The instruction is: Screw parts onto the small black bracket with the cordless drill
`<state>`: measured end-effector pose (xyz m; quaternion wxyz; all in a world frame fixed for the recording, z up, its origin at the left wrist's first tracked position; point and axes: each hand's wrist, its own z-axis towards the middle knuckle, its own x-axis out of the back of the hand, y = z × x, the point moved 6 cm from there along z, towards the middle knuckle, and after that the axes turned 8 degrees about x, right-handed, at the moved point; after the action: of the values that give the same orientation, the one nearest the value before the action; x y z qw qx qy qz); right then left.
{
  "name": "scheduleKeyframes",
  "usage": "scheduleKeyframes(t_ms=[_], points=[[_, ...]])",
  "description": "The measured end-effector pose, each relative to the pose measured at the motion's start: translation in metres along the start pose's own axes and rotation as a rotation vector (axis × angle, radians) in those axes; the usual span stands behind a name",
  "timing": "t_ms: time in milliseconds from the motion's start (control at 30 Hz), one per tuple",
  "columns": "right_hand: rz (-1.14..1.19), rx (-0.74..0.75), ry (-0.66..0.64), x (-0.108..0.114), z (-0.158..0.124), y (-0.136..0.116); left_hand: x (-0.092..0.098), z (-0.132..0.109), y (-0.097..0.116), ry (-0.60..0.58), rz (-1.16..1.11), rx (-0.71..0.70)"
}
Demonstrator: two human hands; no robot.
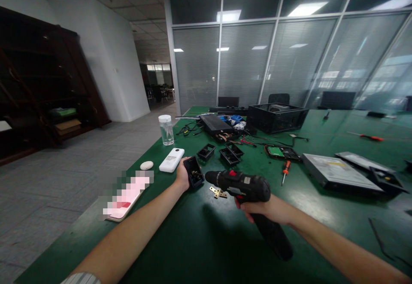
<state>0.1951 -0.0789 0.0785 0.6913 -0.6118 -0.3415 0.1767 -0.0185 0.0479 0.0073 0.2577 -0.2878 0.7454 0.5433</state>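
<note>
My left hand (182, 175) is closed on a small black plastic housing (195, 172) and holds it upright on the green table (199, 236). My right hand (264, 210) grips the handle of a black cordless drill (244, 186), whose nose points left at the housing from a short distance. A small brass hinge piece (218, 193) lies on the table just under the drill's nose.
Near my left hand lie a white device (171, 160), a white oval object (146, 165), a phone (124, 204) and a clear cup (166, 129). Behind are black frames (230, 155), an orange screwdriver (285, 170), a circuit board (280, 151), an open computer case (275, 117) and optical drives (341, 172).
</note>
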Motion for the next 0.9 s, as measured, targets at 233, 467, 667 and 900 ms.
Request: scheduleKeyframes(t_ms=[233, 467, 667, 900], points=[[-0.021, -0.004, 0.000, 0.0005, -0.0003, 0.0006, 0.0015, 0.0012, -0.0004, 0.014, 0.007, 0.020], [0.021, 0.017, -0.017, -0.0004, 0.0001, 0.0003, 0.0002, 0.0003, 0.0004, -0.005, 0.007, 0.012], [0.019, 0.040, -0.012, 0.0002, 0.0005, 0.0001, 0.0021, 0.0003, 0.0006, 0.039, -0.019, 0.022], [0.044, 0.020, -0.009, 0.0004, 0.0020, 0.0015, 0.0017, -0.0002, 0.0006, 0.030, -0.006, 0.014]])
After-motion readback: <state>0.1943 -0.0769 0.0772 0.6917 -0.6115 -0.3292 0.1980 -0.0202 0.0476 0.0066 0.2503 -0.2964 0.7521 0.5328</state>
